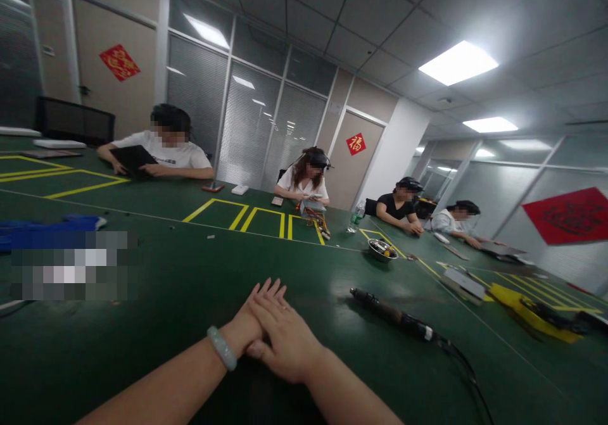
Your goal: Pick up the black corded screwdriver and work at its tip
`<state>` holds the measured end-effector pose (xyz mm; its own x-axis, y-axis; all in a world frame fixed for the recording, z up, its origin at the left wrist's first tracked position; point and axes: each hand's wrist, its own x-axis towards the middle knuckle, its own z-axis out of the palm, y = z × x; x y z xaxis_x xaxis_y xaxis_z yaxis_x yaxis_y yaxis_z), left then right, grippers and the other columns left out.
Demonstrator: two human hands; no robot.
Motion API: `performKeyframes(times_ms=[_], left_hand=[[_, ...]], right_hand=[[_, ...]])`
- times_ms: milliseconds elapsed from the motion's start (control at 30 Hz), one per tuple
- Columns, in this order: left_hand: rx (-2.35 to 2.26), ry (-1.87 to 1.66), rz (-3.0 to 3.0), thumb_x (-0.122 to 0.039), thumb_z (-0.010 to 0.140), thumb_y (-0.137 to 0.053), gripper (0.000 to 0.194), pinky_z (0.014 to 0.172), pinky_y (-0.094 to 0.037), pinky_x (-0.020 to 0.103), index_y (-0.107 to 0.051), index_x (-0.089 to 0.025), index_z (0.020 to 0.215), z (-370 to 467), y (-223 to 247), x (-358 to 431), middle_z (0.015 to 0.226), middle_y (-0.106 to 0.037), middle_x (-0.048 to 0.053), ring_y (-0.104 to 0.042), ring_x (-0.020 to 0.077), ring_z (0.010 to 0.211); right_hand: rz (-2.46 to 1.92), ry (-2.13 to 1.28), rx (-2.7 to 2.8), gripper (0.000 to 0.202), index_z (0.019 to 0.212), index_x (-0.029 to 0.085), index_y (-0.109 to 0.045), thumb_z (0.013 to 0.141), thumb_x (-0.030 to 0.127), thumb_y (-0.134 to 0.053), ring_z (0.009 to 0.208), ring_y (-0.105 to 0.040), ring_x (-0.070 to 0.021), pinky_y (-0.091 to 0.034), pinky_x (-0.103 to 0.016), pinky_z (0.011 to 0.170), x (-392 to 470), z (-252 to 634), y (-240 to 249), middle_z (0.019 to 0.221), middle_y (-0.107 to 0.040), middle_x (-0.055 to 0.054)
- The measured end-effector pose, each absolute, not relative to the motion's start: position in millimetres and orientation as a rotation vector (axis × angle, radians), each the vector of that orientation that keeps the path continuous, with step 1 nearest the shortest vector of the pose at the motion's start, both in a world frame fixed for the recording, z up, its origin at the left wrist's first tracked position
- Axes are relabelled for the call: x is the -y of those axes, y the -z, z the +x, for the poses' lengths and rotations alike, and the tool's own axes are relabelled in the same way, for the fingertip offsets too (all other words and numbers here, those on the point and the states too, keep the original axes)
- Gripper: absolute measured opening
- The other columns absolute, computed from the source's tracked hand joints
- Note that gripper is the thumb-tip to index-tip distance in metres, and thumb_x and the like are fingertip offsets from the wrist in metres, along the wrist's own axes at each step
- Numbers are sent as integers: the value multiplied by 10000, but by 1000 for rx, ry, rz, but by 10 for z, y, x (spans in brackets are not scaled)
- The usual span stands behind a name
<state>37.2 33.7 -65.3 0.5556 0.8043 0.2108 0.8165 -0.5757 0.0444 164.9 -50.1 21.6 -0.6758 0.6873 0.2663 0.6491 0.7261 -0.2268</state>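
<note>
My left hand rests palm down on the green tabletop, with a pale bangle round its wrist. Across its back lies my right hand, fingers stretched out and a thin ring on one of them. Only the left fingertips show beyond the right hand; they are straight. Neither hand holds an object. To the right of my hands, apart from them, is a dark electric screwdriver with its cord trailing towards the front edge.
A metal bowl of small items and a water bottle stand farther back. A yellow tool-like object lies at right, blue material at left. Several people sit across the table, one holding a black flat object. Yellow tape marks the surface.
</note>
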Motion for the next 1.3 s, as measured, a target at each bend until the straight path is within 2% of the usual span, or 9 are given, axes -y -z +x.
performKeyframes(times_ms=[167,300,433,600,733,800,900,1133,1300], left_hand=[[1490,181,-2763,-343,840,-532,676,1141,-36,578,-338,-266,1483,427,624,-299,1575,-175,52,-66,352,1454],[1412,287,-2874,-507,898,-463,631,1140,-91,577,-360,-265,1472,348,437,-218,1571,-202,68,-88,348,1453],[1547,493,-2899,-696,909,-290,767,1138,-174,556,-300,-203,1497,266,256,-155,1561,-226,115,-160,339,1443],[1588,497,-2975,-742,886,-280,800,1139,-176,574,-299,-222,1494,243,148,-108,1562,-222,94,-159,337,1443],[1614,486,-2974,-754,878,-276,813,1152,-150,563,-294,-225,1496,258,146,-103,1566,-210,82,-137,324,1449],[1613,472,-2969,-756,878,-265,819,1157,-133,555,-285,-223,1499,269,156,-108,1569,-198,79,-122,318,1452],[1600,468,-2957,-751,881,-263,819,1160,-128,545,-269,-220,1504,278,189,-125,1571,-183,78,-111,317,1453],[1554,467,-2933,-716,907,-254,778,1158,-136,538,-191,-243,1522,254,351,-212,1580,-143,57,-113,315,1453],[1475,540,-2818,-696,913,-288,789,1154,-112,560,-64,-262,1533,292,320,-195,1595,-38,61,-71,329,1457]], right_hand=[[-1006,-238,2608,728,1492,207,-254,909,589,-463,1433,-207,-190,-117,-378,1198,508,1648,-110,1550,-287,-69],[-1057,-144,2632,678,1511,229,-202,941,506,-441,1435,-207,-187,-156,-395,1190,425,1943,-155,1551,-293,-51],[-1462,267,2354,573,1478,223,-310,948,410,-419,1443,-187,-216,-146,-447,1182,241,2715,-115,1541,-313,-54],[-2164,744,1382,579,1392,98,-444,948,442,-303,1426,-207,-315,-169,-498,1143,331,4203,55,1510,-327,-176],[-2489,431,851,712,1245,102,-604,941,540,-131,1228,-489,-369,-358,-493,999,543,4992,154,1268,-571,-239],[-2566,188,845,781,1149,118,-671,925,585,-86,1101,-575,-392,-382,-519,938,572,5135,174,1127,-643,-250],[-2592,79,916,755,1087,160,-708,916,606,-124,1060,-598,-395,-326,-556,969,539,5169,181,1061,-674,-235],[-2565,45,974,654,1075,212,-722,930,574,-197,1114,-577,-337,-218,-529,1061,509,5160,154,1051,-695,-184],[-2518,-72,1002,658,1038,251,-738,947,546,-157,1143,-559,-310,-270,-487,1041,480,5041,64,1101,-688,-136]])
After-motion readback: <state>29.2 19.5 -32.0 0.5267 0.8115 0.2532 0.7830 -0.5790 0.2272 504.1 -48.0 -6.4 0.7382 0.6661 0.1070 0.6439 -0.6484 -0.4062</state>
